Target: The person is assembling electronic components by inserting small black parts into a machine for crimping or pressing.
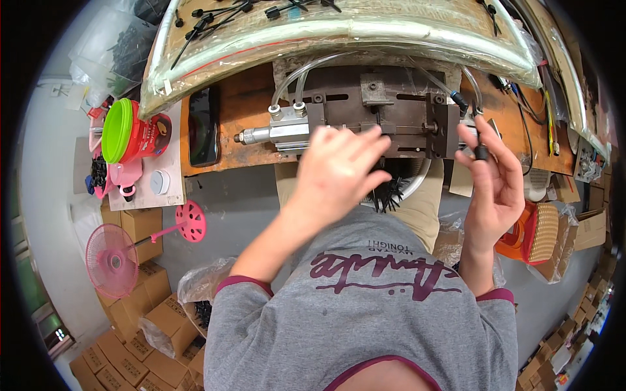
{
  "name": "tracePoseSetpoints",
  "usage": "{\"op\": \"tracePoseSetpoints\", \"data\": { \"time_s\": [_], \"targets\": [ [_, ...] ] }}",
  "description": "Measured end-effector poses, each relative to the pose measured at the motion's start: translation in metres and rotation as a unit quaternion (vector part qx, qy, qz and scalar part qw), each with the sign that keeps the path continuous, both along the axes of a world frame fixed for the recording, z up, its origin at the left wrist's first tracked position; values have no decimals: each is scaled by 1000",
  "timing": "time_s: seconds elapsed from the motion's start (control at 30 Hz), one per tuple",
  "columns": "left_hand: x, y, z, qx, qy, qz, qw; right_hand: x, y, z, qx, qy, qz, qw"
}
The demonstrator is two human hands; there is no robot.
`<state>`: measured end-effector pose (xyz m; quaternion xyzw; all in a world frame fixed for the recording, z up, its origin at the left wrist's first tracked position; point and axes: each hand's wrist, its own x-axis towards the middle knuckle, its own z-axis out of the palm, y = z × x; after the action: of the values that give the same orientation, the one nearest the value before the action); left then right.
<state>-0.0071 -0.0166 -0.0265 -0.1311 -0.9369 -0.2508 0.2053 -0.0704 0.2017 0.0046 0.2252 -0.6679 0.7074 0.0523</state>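
Observation:
My right hand [493, 186] pinches a short black rod-like piece [481, 151] with a thicker lower end, just right of the metal fixture. What exactly the piece is, I cannot make out. Blurred by motion, my left hand [340, 168] is over the front edge of the fixture [407, 85], thumb apart from the fingers and nothing visible between them. The fixture is a dark plate with a clamp block [376, 89] in its middle. At its left sits a silver pneumatic cylinder [287, 133] with clear hoses. Black spiky pieces [389, 194] show below my left hand.
A plastic-covered tray [339, 31] holding several black parts spans the back of the bench. On the left are a phone [204, 127], a red tub with green rim [134, 130] and a pink fan [112, 260]. Cardboard boxes [124, 365] stand on the floor; cables [525, 107] lie at right.

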Motion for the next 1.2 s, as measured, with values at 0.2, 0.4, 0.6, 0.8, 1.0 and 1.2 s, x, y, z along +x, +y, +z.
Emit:
{"op": "tracePoseSetpoints", "data": {
  "time_s": [0.2,0.4,0.6,0.8,1.0,1.2],
  "targets": [
    [-50,-79,71,-60,236,120,962,-2,-7,-20,295,211,43,931],
    [-100,-131,86,-129,133,183,966,4,-25,-53,376,288,89,876],
    [-134,-128,102,-318,21,120,940,-3,-38,-46,437,372,77,815],
    [-173,-119,110,-378,-117,77,915,-1,-39,-50,465,360,67,806],
    [-183,-122,95,-370,-20,61,927,3,-39,-56,461,362,44,809],
    [-176,-90,98,-316,-18,25,948,2,-38,-59,454,348,43,819]
  ]
}}
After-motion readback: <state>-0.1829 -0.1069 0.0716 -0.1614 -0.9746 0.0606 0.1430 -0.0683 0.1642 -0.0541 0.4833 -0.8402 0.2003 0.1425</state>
